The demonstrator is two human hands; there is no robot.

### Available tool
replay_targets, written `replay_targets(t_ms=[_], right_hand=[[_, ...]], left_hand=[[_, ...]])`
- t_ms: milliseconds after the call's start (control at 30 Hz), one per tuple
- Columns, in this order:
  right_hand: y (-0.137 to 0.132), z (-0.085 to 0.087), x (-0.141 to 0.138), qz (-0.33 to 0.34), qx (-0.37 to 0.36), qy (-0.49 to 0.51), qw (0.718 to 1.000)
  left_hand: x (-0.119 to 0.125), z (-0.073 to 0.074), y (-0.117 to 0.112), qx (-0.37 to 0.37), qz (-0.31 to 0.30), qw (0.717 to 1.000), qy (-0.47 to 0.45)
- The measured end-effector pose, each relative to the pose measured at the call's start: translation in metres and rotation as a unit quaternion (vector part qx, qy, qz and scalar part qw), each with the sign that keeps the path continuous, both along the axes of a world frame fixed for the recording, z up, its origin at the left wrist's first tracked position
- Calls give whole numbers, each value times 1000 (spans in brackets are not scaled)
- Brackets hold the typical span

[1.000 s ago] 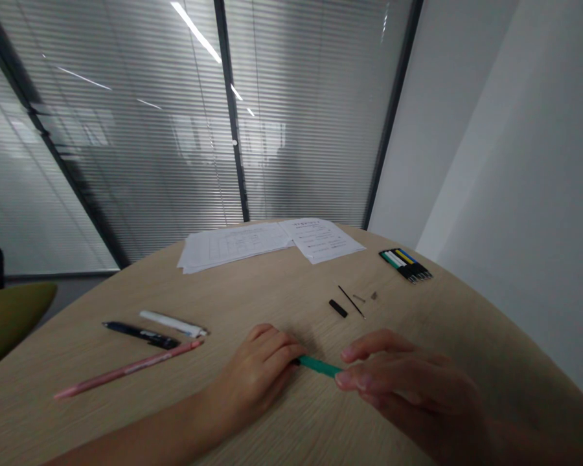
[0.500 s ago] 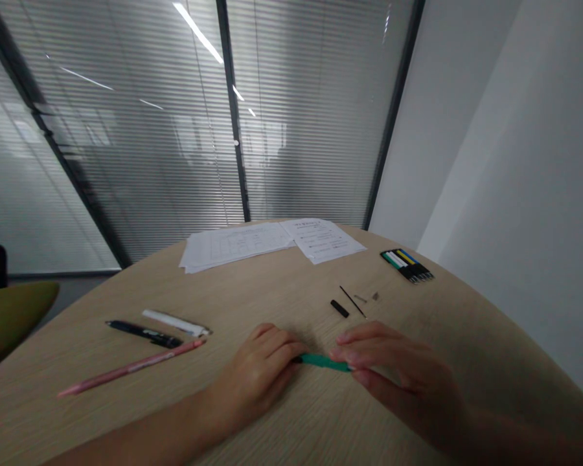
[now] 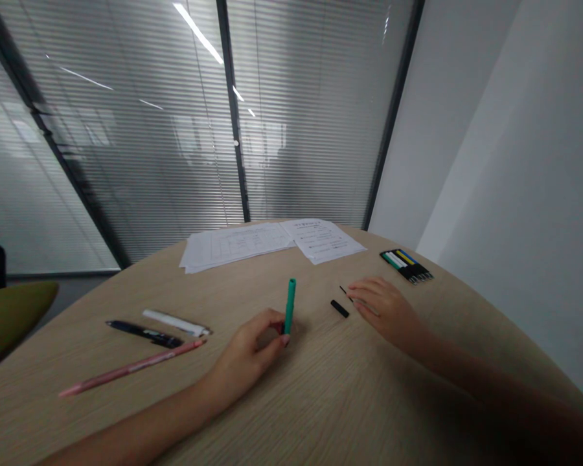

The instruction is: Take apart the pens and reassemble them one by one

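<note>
My left hand (image 3: 250, 349) pinches a green pen barrel (image 3: 290, 301) near its lower end. The barrel stands upright with its open end up. Further right, my right hand (image 3: 381, 310) rests low over the table, with thumb and fingertips closed around a thin black pen refill (image 3: 343, 290). Most of the refill is hidden under the fingers. A short black grip piece (image 3: 339, 309) lies just left of these fingertips. The small parts beside the refill are covered by my right hand.
To the left lie a white pen (image 3: 172, 321), a black pen (image 3: 143, 333) and a long pink pen (image 3: 131, 369). Printed sheets (image 3: 243, 244) are at the table's far edge. A black case with several coloured pens (image 3: 407, 265) lies at the right. A chair (image 3: 17, 317) stands far left.
My right hand has let go of the green barrel and moved up and away to the refill. My left hand has tipped the barrel from lying flat to upright.
</note>
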State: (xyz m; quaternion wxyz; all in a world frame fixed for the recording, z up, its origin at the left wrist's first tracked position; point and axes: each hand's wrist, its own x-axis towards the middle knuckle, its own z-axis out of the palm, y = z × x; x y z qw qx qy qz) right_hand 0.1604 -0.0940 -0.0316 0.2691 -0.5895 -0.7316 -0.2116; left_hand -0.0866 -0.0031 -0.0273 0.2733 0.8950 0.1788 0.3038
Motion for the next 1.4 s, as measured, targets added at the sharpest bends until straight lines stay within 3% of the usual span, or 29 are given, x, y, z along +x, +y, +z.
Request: replay_targets(t_ms=[133,333,567,667,767,933,1167,1400], right_hand=[[5,-12,3,-40,-58,-60,996],[2,-3,2,-150,-119,-124,974],[-1,-3,3,-177,-166,-134,961],[-1,-2,3,-188,-192,-130,954],[-1,0,1,-198,-197,-141,950],[1,-2,1,-212,-186,-128,951],[-3,6,3,-208,-136,-84,965],[-15,17,-16,-63,-50,-123,989]], left_hand=[[0,0,0,-6,11,1000,-12],[1,-2,0,-1,35,999,-12],[-4,1,8,151,30,988,15],[-7,5,15,254,25,966,41],[-9,8,23,374,23,924,78],[-14,6,39,484,52,866,115],[-20,4,57,509,106,835,180],[-20,6,63,495,133,836,194]])
